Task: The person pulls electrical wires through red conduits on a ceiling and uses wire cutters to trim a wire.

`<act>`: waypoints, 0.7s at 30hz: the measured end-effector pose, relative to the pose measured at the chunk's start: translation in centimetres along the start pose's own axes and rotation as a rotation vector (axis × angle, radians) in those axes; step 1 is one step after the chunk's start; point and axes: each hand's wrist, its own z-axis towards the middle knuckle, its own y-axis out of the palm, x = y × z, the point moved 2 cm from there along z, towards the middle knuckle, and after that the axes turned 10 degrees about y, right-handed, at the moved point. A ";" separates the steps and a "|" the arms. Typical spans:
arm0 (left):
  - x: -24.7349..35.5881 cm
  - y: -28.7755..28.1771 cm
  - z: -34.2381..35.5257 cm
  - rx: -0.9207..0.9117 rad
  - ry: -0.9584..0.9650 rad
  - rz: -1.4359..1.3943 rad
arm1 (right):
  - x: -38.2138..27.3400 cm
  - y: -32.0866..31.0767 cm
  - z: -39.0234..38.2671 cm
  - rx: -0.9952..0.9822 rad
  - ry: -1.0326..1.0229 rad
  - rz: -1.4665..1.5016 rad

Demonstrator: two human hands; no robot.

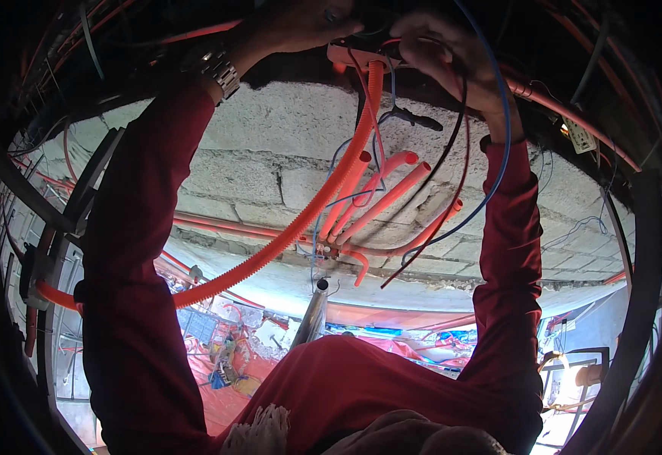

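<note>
Both my arms, in red sleeves, reach up to an orange junction box (344, 55) overhead. At its left edge is my left hand (301, 29), with a metal watch on the wrist; its fingers are closed, and what they pinch is lost in shadow. To the right of the box, my right hand (452, 57) has its fingers curled on thin electrical wires. A black wire (452, 144) and a dark red wire (464, 174) hang below it, and a blue wire (504, 129) loops past the wrist. From the box an orange corrugated conduit (323, 189) curves down to the left.
Several orange pipe stubs (384, 201) stick out by the block wall (270, 136). Below them rises a metal pole (312, 315). Dark metal framing (638, 250) borders the right side, and a bright lamp (574, 377) glows lower right. Red sheeting and cables lie lower left.
</note>
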 end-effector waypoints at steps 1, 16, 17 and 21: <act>0.1 0.1 -0.8 0.076 0.075 -0.053 | -1.0 0.7 -0.2 -0.112 -0.097 0.033; 0.1 2.2 -2.2 0.218 0.247 -0.096 | -4.2 3.8 5.5 0.159 -0.057 -0.672; 0.2 2.5 -1.9 0.194 0.180 -0.122 | -4.1 3.4 5.6 0.096 0.045 -0.707; 1.0 1.5 -1.7 0.101 0.088 -0.256 | -2.5 3.8 4.6 0.160 -0.047 -0.808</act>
